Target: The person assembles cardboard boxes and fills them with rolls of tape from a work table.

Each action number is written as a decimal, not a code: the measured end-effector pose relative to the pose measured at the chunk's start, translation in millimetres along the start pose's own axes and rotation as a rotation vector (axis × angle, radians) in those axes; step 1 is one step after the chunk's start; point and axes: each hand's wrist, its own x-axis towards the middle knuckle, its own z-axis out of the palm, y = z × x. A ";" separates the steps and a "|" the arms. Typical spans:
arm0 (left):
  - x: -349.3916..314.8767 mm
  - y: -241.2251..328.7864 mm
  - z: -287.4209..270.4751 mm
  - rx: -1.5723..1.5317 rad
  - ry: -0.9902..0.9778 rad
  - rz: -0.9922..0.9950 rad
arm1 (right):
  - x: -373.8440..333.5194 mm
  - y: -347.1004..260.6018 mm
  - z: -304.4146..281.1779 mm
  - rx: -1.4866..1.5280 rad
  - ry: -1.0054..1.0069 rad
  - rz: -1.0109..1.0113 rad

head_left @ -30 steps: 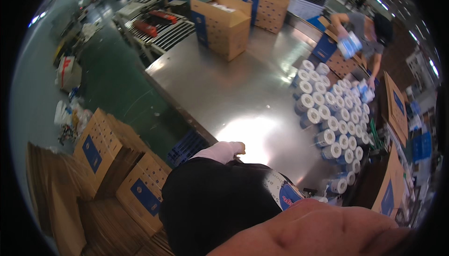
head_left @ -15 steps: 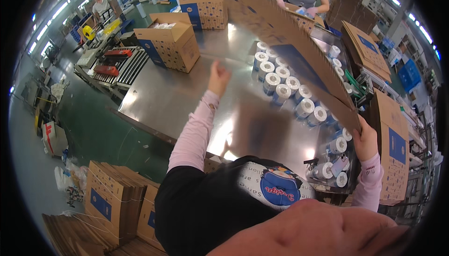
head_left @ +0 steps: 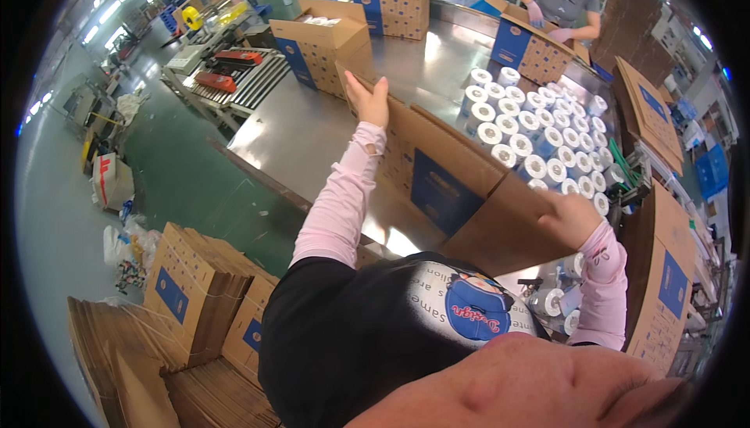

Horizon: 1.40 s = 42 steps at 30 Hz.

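Observation:
A brown cardboard carton point(head_left: 476, 229) with a blue printed panel stands on edge across the metal table in front of me, partly unfolded, its flaps up. At its far left end is my left hand point(head_left: 369, 101), palm against the cardboard, fingers stretched and thumb apart. My right hand point(head_left: 574, 217) is at the carton's near right end, its fingers bent against the edge and slightly blurred. Beyond the carton, many white-topped rolls or canisters point(head_left: 535, 166) stand in a cluster. A few more lie by the table's right edge, near my right forearm.
Two open cartons point(head_left: 328, 41) point(head_left: 394, 14) stand at the table's far left; the nearer is filled. Across the table a person point(head_left: 558, 6) handles another carton point(head_left: 531, 45). A roller conveyor point(head_left: 242, 88) is left. Flattened cartons are stacked lower left point(head_left: 195, 303) and right point(head_left: 664, 287).
The carton has swung down from the upper right onto the table and partly unfolded. My left hand has come against its far end. My right hand has moved left with it.

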 end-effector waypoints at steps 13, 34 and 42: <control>40.8 15.4 -0.9 0.410 -0.200 0.121 | -29.7 -66.9 88.7 -0.224 0.784 -0.084; -60.3 162.3 -39.6 0.842 -2.074 0.183 | 63.2 31.0 120.8 -0.182 -0.437 -0.263; -49.7 47.8 13.1 0.655 -1.245 0.702 | 62.9 80.6 -2.1 -0.126 0.722 -0.014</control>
